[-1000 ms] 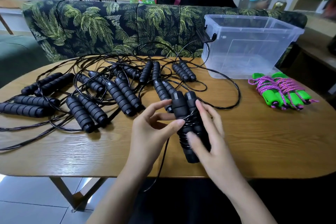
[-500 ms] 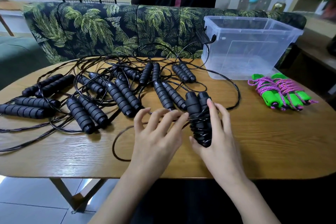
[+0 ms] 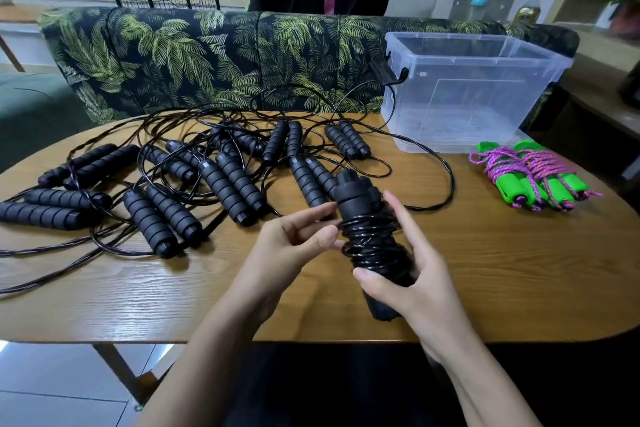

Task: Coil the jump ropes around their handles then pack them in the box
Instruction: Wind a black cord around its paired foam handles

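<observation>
My right hand [image 3: 412, 291] holds the black jump rope [image 3: 367, 229] I'm working on, raised just over the counter [image 3: 502, 253]. The thumb is curled across its paired handles and the fingers lie along their far side. The cord sits in tight glossy turns round the middle. My left hand [image 3: 287, 246] pinches that cord at the coil's left side between thumb and forefinger. The handles' lower end hangs near the counter's front edge. The clear plastic box [image 3: 450, 107] stands open at the far right, by the counter's back edge and against the palm-print sofa [image 3: 207, 55]. Green-handled ropes [image 3: 533, 177] (already bound in pink cord) lie in front of it, close to the right edge. Bare wood runs between my right hand and that bundle. The loose black ropes [image 3: 221, 180] sprawl over the left half, and their cords run off the left edge.
</observation>
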A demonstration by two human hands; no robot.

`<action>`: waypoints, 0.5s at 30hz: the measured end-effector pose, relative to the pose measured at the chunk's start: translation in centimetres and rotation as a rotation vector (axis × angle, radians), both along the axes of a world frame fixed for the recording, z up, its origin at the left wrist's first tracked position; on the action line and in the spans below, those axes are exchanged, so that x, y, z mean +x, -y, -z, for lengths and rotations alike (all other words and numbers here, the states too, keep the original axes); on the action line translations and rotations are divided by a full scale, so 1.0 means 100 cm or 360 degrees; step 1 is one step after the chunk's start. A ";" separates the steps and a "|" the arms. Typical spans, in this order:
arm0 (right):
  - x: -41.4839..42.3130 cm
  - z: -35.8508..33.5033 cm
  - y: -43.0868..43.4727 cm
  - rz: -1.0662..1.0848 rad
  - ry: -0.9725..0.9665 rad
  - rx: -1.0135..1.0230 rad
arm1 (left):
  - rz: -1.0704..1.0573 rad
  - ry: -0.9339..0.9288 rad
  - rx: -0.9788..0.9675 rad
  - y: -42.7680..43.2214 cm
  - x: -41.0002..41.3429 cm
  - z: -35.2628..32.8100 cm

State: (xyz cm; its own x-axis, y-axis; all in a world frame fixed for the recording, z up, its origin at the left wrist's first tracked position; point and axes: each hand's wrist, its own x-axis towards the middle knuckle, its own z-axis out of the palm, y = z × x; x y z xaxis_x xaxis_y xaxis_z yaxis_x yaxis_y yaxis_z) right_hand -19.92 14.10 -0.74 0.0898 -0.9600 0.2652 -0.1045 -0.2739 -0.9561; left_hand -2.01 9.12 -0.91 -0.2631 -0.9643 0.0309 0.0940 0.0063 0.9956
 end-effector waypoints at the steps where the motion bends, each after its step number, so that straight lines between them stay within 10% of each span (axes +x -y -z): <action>1: 0.001 0.000 -0.001 -0.0048 0.0056 0.0020 | 0.0073 -0.0090 0.0061 0.001 0.000 0.000; 7: 0.004 0.005 0.003 -0.0169 0.0248 0.0061 | 0.0351 -0.0344 0.0058 -0.001 -0.003 -0.005; 15: 0.007 0.013 0.006 0.0030 -0.0062 -0.0118 | -0.0117 -0.0258 -0.0018 -0.013 -0.017 -0.017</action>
State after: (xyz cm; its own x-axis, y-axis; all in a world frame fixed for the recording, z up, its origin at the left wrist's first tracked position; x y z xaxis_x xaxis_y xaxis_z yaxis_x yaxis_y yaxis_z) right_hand -19.24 13.54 -2.07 0.0837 -0.9394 0.3325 -0.1473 -0.3417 -0.9282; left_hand -3.67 10.38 0.79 -0.1827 -0.9800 0.0784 0.2525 0.0303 0.9671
